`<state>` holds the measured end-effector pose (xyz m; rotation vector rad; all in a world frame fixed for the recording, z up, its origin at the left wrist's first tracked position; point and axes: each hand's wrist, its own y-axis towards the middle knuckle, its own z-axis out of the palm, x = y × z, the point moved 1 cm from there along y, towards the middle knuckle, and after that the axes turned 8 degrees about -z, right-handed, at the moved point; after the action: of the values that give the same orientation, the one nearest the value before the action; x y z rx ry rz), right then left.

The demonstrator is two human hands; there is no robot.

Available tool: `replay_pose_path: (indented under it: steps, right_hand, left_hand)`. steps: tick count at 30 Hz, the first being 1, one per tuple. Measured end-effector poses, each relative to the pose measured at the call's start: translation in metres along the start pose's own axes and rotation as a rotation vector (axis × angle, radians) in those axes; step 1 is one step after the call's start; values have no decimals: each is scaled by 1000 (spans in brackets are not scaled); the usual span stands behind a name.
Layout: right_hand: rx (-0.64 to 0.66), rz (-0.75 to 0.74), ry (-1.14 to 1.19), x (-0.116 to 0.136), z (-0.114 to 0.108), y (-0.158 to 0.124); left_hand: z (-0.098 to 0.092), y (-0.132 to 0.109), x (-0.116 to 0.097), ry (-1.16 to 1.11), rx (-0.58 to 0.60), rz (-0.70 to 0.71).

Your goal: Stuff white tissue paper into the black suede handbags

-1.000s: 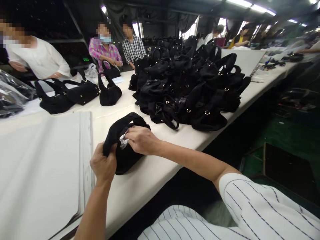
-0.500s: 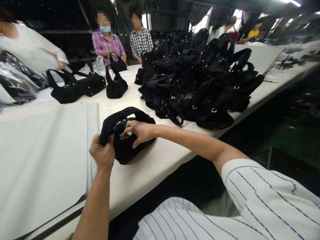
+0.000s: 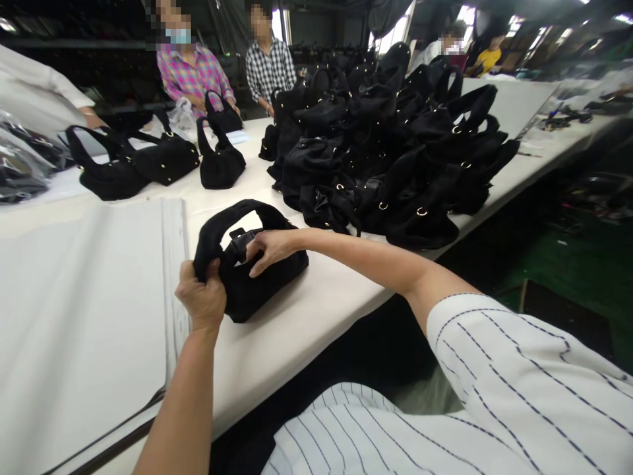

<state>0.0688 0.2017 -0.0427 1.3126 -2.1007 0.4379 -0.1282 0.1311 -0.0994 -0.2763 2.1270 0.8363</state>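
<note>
A small black handbag [image 3: 264, 285] stands on the table in front of me, its broad handle arched up. My left hand [image 3: 204, 293] is closed round the bag's left end, at the foot of the handle. At the bag's opening, below the handle, my right hand [image 3: 273, 249] has its fingers curled on a shiny black flap or lining [image 3: 240, 247]; the fingertips are partly hidden there.
Right of the bag rises a big heap of black handbags [image 3: 356, 152]. More finished-looking bags [image 3: 163, 158] stand at the back left. A stack of large white sheets [image 3: 84, 284] covers the near left of the table [image 3: 316, 310]. Several people [image 3: 192, 79] stand across from me.
The bag's handle now stands higher, with table showing through it. The white label and pale item at the opening are out of sight, and a shiny black piece shows there. My view has shifted slightly.
</note>
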Motion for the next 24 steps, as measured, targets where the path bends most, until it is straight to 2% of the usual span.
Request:
replay_pose_path:
  steps: [3,7,11,15,17,18,21,22,24]
  right_hand:
    - [-70,-19,-120,-1,-1,-19]
    - [26,-14,-198,-5,0,-37]
    - [97,-63,-301,-3,2,-28]
    - [180,-10,-330,10,4,-13]
    - [127,-6,-284,17,3,-17]
    - [76,-10,-257,19,3,-23]
    - [-66,-60,-144,25,3,-51]
    - [-103,-88,-97,27,5,-62]
    - [-217,-159,30,30,10,-84]
  left_hand:
    - [1,-1,0,41,11,6]
    - [5,-5,-7,66,25,29]
    - [9,-4,-11,92,54,53]
    - [5,8,-11,126,117,55]
    - [-5,9,-20,146,126,81]
    - [-12,6,-28,161,95,114]
    - [-34,-12,-59,194,-79,312]
    - [-39,-19,-70,170,-77,401]
    - [-39,-30,-87,120,87,558]
